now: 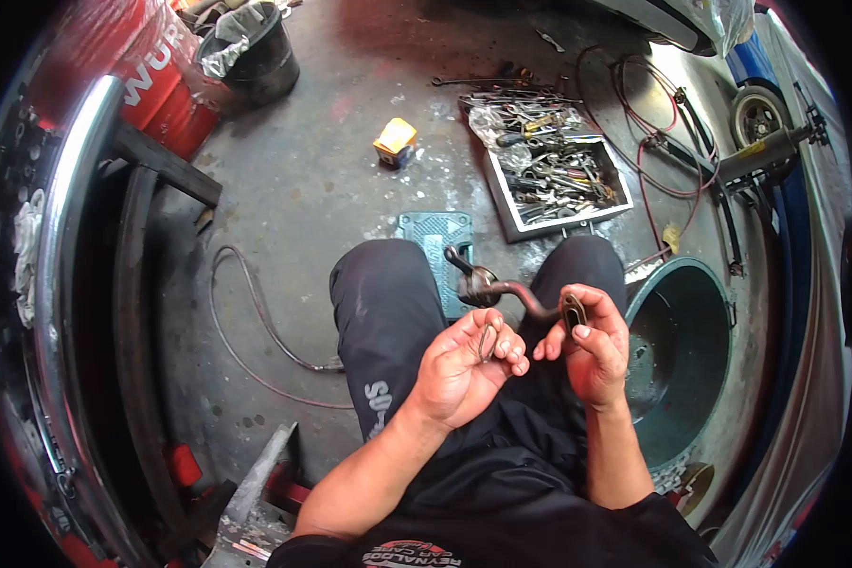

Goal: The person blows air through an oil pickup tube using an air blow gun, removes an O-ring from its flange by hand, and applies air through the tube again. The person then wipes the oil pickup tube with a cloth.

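Observation:
A dark metal part with a bent pipe (513,289) reaches from a round body between the knees to an oval flange (573,310) at its right end. My right hand (596,346) pinches that flange between thumb and fingers. My left hand (464,364) holds a small thin ring (488,343) between thumb and fingertips, to the left of the flange and apart from it. A teal plastic case (435,237) lies on the floor beneath the part, partly hidden by the legs.
A tray of wrenches (620,180) stands ahead, right of centre, with a small yellow and dark box (396,142) to its left. A teal tub (682,350) is beside the right leg. Hoses (256,322) lie on the floor. A black bucket (265,66) stands upper left.

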Available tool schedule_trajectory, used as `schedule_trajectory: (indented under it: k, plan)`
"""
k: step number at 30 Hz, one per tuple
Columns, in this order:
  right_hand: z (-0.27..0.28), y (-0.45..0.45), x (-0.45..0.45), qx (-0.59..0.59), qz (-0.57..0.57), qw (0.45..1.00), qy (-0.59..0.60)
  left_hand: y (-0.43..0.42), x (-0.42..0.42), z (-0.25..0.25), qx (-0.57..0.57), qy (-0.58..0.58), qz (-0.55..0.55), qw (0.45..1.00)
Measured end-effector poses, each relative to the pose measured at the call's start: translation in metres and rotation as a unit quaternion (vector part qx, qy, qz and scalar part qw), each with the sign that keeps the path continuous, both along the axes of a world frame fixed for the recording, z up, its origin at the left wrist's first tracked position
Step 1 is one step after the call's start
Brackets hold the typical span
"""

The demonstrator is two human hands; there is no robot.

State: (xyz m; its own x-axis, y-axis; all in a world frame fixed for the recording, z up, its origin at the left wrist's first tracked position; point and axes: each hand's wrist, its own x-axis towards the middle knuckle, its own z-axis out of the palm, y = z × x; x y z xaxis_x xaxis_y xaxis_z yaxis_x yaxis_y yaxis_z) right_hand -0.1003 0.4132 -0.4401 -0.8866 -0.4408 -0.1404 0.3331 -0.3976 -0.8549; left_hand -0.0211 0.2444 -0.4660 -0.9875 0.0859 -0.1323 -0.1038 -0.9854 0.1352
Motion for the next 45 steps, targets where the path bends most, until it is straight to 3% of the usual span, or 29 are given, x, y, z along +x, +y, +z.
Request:
schedule_trajectory:
  k: [1, 4, 5, 6, 9, 11, 15, 17, 19, 20, 21, 23, 24, 27, 31, 33, 36, 45]
  plan:
    - [0.005, -0.003, 0.003, 0.014, 0.000, 1.000, 0.011, -0.001, 0.002, 0.000, -0.010, -0.003, -0.001, 1.000]
    - [0.019, -0.016, 0.018, 0.199, 0.026, 0.973, 0.110, -0.005, 0.001, -0.002, -0.005, 0.029, 0.031, 0.999]
    - [0.017, -0.020, 0.021, 0.240, 0.033, 0.951, 0.193, -0.007, 0.002, -0.001, -0.010, 0.027, 0.030, 0.999]
    - [0.015, -0.023, 0.023, 0.278, 0.031, 0.920, 0.274, -0.008, 0.002, 0.001, -0.056, 0.009, 0.062, 0.996]
    - [0.023, -0.037, 0.036, 0.354, 0.041, 0.876, 0.324, -0.013, 0.006, 0.000, -0.156, -0.019, 0.127, 0.979]
    - [0.020, -0.043, 0.037, 0.369, 0.043, 0.862, 0.345, -0.015, 0.010, -0.001, -0.375, -0.032, 0.210, 0.902]
    - [0.009, -0.048, 0.032, 0.376, -0.008, 0.827, 0.419, -0.019, 0.015, 0.008, -0.525, 0.002, 0.228, 0.820]
    - [0.018, -0.049, 0.032, 0.421, 0.021, 0.789, 0.448, -0.026, 0.020, 0.015, -0.526, -0.011, 0.223, 0.821]
    - [0.017, -0.045, 0.029, 0.431, 0.035, 0.755, 0.493, -0.043, 0.026, 0.030, -0.591, -0.047, 0.031, 0.805]
    - [0.017, -0.045, 0.025, 0.435, 0.045, 0.720, 0.539, -0.049, 0.025, 0.032, -0.592, -0.040, 0.025, 0.804]
    - [0.017, -0.044, 0.023, 0.432, 0.050, 0.719, 0.543, -0.052, 0.022, 0.037, -0.591, -0.043, 0.031, 0.805]
    - [0.017, -0.042, 0.020, 0.463, 0.066, 0.646, 0.603, -0.058, 0.017, 0.050, -0.683, -0.104, -0.061, 0.720]
    - [0.018, -0.040, 0.017, 0.473, 0.079, 0.618, 0.623, -0.056, 0.014, 0.049, -0.697, -0.096, -0.047, 0.709]
    - [0.020, -0.036, 0.007, 0.456, 0.112, 0.596, 0.651, -0.054, 0.006, 0.047, -0.750, -0.056, -0.055, 0.657]
    - [0.023, -0.027, -0.009, 0.435, 0.146, 0.600, 0.655, -0.046, 0.006, 0.045, -0.721, -0.104, -0.095, 0.678]
    - [0.019, -0.024, -0.011, 0.414, 0.141, 0.625, 0.647, -0.042, 0.012, 0.032, -0.649, -0.092, -0.059, 0.753]
    - [0.013, -0.020, -0.016, 0.374, 0.143, 0.663, 0.632, -0.040, 0.014, 0.034, -0.597, -0.110, -0.071, 0.791]
    - [0.002, -0.022, -0.027, 0.390, 0.136, 0.651, 0.637, -0.037, -0.007, 0.034, -0.714, -0.131, -0.093, 0.682]
